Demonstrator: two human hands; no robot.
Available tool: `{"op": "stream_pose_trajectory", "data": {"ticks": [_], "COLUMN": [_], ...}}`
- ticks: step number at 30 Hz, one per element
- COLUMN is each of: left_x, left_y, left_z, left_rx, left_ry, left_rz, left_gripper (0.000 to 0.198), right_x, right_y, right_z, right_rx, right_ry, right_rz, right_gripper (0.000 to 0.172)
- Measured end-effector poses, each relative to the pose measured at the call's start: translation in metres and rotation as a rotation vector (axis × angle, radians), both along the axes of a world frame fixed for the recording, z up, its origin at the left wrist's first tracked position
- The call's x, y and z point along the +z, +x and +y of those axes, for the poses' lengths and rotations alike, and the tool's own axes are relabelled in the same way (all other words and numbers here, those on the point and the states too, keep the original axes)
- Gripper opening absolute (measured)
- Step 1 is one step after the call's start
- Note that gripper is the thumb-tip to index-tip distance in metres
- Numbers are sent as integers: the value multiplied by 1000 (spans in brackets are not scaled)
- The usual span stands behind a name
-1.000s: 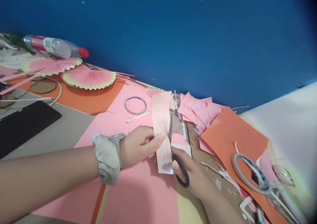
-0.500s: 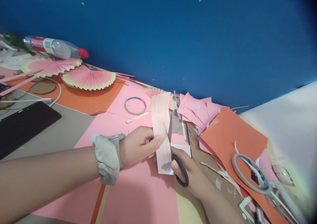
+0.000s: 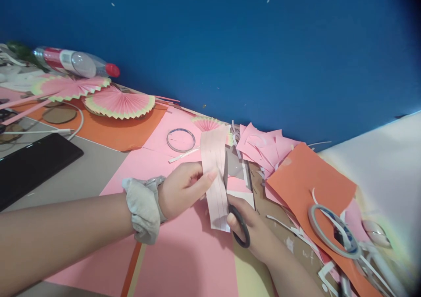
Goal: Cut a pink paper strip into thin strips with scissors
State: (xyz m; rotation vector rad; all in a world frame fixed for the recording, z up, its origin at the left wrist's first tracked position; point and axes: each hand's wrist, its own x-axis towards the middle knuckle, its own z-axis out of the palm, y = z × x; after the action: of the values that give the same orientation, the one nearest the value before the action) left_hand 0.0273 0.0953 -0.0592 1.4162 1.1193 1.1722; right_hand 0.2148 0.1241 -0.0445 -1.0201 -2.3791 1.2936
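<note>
Paper pinched by the left hand could get cut crooked if scissors gripped in the right hand wander.

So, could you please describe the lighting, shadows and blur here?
Head view: a soft shadow darkens the large pink paper sheet below the bare left hand; head view, right: pale haze washes the white surface, and the upper corner goes black; head view, left: the clear plastic bottle with red cap looks slightly soft.

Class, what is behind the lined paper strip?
Beyond the lined paper strip, part of a pleated pink fan shows; the rest is covered, as are some fingers of the left hand.
</note>
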Motion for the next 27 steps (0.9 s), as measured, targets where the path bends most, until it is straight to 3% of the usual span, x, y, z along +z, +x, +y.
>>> {"op": "stream_pose_trajectory", "data": {"ticks": [27], "left_x": [-1], "left_y": [0], "left_z": [0], "left_rx": [-15], "left_ry": [-11], "left_rz": [73], "left_gripper": [43], "right_x": [-2], "right_y": [0], "right_z": [0], "right_rx": [9], "right_ry": [15], "right_rz": [18], "right_gripper": [59]}}
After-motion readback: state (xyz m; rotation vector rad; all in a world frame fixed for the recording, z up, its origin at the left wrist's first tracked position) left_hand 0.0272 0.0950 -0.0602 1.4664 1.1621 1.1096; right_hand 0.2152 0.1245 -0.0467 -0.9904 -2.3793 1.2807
